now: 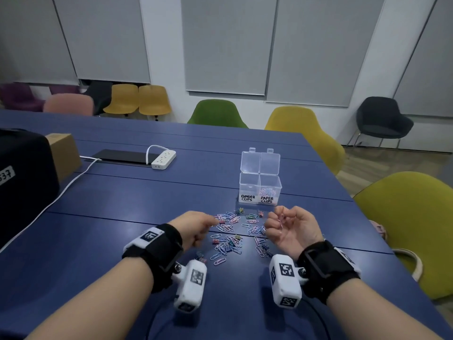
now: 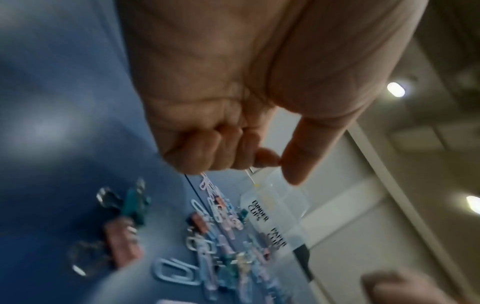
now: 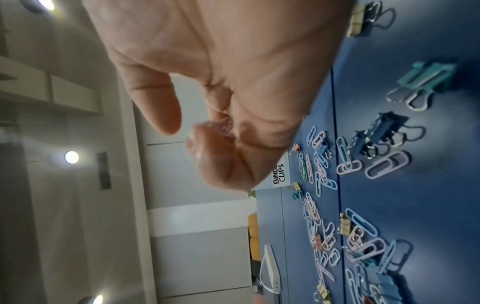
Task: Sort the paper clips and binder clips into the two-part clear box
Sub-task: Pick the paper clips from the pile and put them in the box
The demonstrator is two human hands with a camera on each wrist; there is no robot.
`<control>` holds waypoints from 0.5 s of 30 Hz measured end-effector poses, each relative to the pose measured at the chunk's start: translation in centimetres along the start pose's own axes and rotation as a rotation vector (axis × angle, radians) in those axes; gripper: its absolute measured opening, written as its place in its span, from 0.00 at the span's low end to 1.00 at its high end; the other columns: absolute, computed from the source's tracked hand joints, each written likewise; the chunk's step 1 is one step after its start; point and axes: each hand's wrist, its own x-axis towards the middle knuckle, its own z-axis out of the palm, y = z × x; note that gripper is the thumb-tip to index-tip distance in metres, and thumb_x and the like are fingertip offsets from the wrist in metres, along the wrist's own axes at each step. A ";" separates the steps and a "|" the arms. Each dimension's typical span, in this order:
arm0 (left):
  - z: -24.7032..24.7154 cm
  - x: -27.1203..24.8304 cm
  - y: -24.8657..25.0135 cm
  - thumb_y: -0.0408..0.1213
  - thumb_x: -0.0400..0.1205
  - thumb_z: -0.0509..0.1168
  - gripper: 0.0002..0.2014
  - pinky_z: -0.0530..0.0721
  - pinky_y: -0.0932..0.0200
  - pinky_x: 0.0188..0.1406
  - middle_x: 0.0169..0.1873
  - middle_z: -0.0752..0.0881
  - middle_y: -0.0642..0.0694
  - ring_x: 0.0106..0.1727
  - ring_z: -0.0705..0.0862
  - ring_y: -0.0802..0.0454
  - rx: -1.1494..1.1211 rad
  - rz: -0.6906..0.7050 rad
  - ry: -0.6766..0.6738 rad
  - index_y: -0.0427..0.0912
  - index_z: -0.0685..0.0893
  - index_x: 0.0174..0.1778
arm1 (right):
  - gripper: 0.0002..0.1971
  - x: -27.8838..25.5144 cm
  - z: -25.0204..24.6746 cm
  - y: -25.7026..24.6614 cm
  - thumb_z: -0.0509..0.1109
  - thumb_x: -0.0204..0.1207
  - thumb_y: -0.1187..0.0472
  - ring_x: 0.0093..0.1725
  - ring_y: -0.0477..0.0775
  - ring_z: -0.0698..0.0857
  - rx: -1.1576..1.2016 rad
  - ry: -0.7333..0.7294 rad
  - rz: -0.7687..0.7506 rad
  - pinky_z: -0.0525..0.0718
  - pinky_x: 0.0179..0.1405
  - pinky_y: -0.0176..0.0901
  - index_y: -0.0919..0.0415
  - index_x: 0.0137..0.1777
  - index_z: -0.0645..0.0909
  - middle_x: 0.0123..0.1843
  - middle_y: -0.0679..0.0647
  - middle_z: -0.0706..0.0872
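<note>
A loose pile of pastel paper clips and small binder clips point(image 1: 235, 231) lies on the blue table point(image 1: 122, 204) between my hands. It also shows in the wrist views, pile point(image 2: 221, 236) and pile point(image 3: 350, 205). Behind it stands the clear two-part box point(image 1: 247, 185), lids up, labelled BINDER CLIPS on the left and PAPER CLIPS on the right. Several paper clips lie in the right part. My left hand point(image 1: 212, 223) hovers at the pile's left edge, fingers curled, thumb against forefinger point(image 2: 267, 158); nothing shows between them. My right hand point(image 1: 277, 219) is palm up, fingers curled round pink paper clips point(image 3: 226, 125).
A white power strip point(image 1: 163, 158) and a flat black device point(image 1: 122, 157) lie at the back left. Its cable runs past a black case point(image 1: 24, 187) and a cardboard box point(image 1: 65, 155). Yellow-green chairs point(image 1: 404, 217) stand along the table's right edge.
</note>
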 end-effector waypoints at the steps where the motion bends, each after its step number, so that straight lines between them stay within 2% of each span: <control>1: 0.1 0.3 -0.3 0.38 0.79 0.68 0.17 0.59 0.64 0.23 0.23 0.65 0.47 0.21 0.62 0.52 0.244 0.019 -0.002 0.44 0.68 0.28 | 0.21 0.0 -0.1 -0.1 0.78 0.39 0.70 0.21 0.49 0.67 -0.010 0.030 0.022 0.62 0.15 0.35 0.62 0.29 0.71 0.27 0.53 0.69; 3: 0.5 0.3 -0.6 0.47 0.74 0.73 0.19 0.70 0.62 0.24 0.23 0.73 0.49 0.25 0.72 0.50 0.708 0.057 0.004 0.46 0.71 0.27 | 0.16 0.4 0.0 -0.1 0.75 0.58 0.65 0.16 0.45 0.64 -0.125 0.149 0.080 0.58 0.10 0.31 0.59 0.28 0.67 0.22 0.51 0.67; 5: 1.2 -0.1 -0.8 0.50 0.69 0.76 0.19 0.83 0.57 0.37 0.25 0.81 0.49 0.34 0.83 0.51 0.931 0.075 -0.010 0.47 0.73 0.26 | 0.18 0.9 -0.1 -0.1 0.67 0.76 0.59 0.13 0.42 0.59 -0.386 0.286 0.152 0.53 0.09 0.26 0.55 0.28 0.64 0.18 0.47 0.62; 6: 1.6 -0.2 -0.8 0.50 0.67 0.77 0.18 0.86 0.55 0.44 0.27 0.83 0.49 0.38 0.85 0.52 0.988 0.069 -0.018 0.47 0.75 0.27 | 0.19 1.0 0.0 -0.1 0.65 0.80 0.57 0.13 0.42 0.57 -0.583 0.333 0.175 0.52 0.10 0.25 0.55 0.29 0.64 0.18 0.47 0.60; 8: 2.2 -0.5 -0.8 0.49 0.67 0.77 0.15 0.87 0.54 0.48 0.32 0.85 0.47 0.40 0.85 0.50 1.100 0.063 -0.014 0.45 0.80 0.34 | 0.17 1.0 0.2 0.0 0.68 0.79 0.56 0.15 0.44 0.60 -1.155 0.342 0.183 0.56 0.13 0.26 0.56 0.31 0.68 0.21 0.49 0.63; 9: 2.4 -0.5 -0.7 0.48 0.69 0.76 0.14 0.86 0.54 0.48 0.33 0.85 0.47 0.38 0.84 0.50 1.160 0.065 -0.016 0.44 0.81 0.38 | 0.15 1.0 0.3 0.1 0.70 0.78 0.56 0.17 0.46 0.66 -1.481 0.306 0.181 0.62 0.14 0.28 0.57 0.33 0.71 0.24 0.51 0.68; 10: 2.6 -0.4 -0.6 0.47 0.72 0.74 0.13 0.86 0.54 0.49 0.34 0.84 0.46 0.38 0.82 0.49 1.212 0.069 -0.020 0.43 0.82 0.40 | 0.12 1.0 0.5 0.2 0.72 0.76 0.55 0.24 0.48 0.74 -1.784 0.253 0.165 0.71 0.20 0.31 0.57 0.35 0.74 0.28 0.53 0.76; 11: 2.7 -0.3 -0.5 0.46 0.73 0.72 0.11 0.86 0.54 0.51 0.35 0.84 0.45 0.38 0.81 0.49 1.256 0.073 -0.027 0.42 0.82 0.41 | 0.09 1.1 0.9 0.4 0.73 0.74 0.55 0.33 0.50 0.80 -2.003 0.205 0.155 0.76 0.30 0.32 0.57 0.37 0.78 0.36 0.54 0.83; 12: 2.9 -0.1 -0.4 0.45 0.74 0.71 0.10 0.86 0.54 0.51 0.35 0.83 0.45 0.38 0.81 0.48 1.292 0.076 -0.037 0.41 0.82 0.42 | 0.06 1.2 1.3 0.6 0.73 0.73 0.55 0.42 0.51 0.82 -2.144 0.177 0.157 0.77 0.39 0.34 0.57 0.42 0.82 0.45 0.55 0.87; 13: 3.1 0.1 -0.4 0.44 0.75 0.70 0.09 0.86 0.54 0.52 0.34 0.82 0.45 0.39 0.80 0.47 1.323 0.077 -0.048 0.41 0.82 0.41 | 0.07 1.4 1.4 0.8 0.73 0.73 0.56 0.48 0.52 0.83 -2.215 0.170 0.172 0.77 0.43 0.36 0.59 0.47 0.85 0.52 0.55 0.88; 15: 3.2 0.4 -0.5 0.43 0.75 0.70 0.09 0.86 0.54 0.53 0.29 0.80 0.47 0.39 0.81 0.47 1.353 0.063 -0.053 0.42 0.80 0.36 | 0.11 1.9 1.5 1.1 0.74 0.72 0.57 0.55 0.56 0.86 -2.276 0.165 0.211 0.78 0.45 0.37 0.61 0.52 0.86 0.56 0.56 0.88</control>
